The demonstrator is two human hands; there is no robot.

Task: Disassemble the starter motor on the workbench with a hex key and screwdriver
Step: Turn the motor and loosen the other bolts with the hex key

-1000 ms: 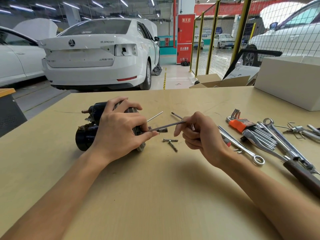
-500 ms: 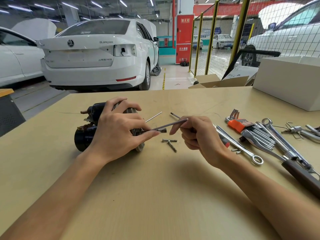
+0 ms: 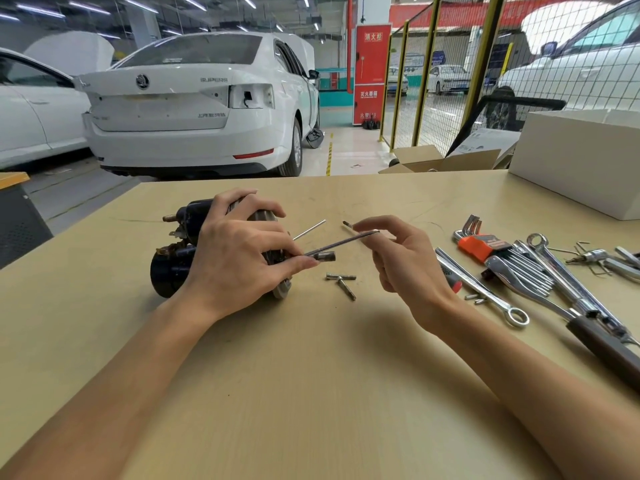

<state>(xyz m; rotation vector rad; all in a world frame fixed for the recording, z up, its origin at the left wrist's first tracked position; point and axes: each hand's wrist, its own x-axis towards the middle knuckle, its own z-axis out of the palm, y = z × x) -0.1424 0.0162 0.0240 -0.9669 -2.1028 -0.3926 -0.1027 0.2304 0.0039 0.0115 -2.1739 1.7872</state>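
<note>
The dark starter motor [image 3: 173, 268] lies on its side on the workbench [image 3: 311, 393]. My left hand [image 3: 239, 258] grips it from above, thumb and fingertip meeting at its right end, where a long thin hex key [image 3: 341, 242] enters. My right hand [image 3: 405, 268] has loosened, its straight fingers touching the key's outer end. A second thin rod [image 3: 309, 230] sticks out of the motor toward the back right. The screwdriver lies behind my right hand, with its tip [image 3: 346, 224] and red-black handle [image 3: 452, 283] showing. Two removed bolts [image 3: 343, 282] lie crossed on the bench.
To the right lie an orange-holdered hex key set [image 3: 481, 245], several chrome wrenches [image 3: 485, 292] and a dark-handled tool [image 3: 606, 344]. A white box [image 3: 581, 174] stands at the back right. White cars and a mesh fence are beyond the bench.
My right hand has opened from a curled grip on the hex key; its fingers now stretch out at the key's end. The left hand and motor stay put.
</note>
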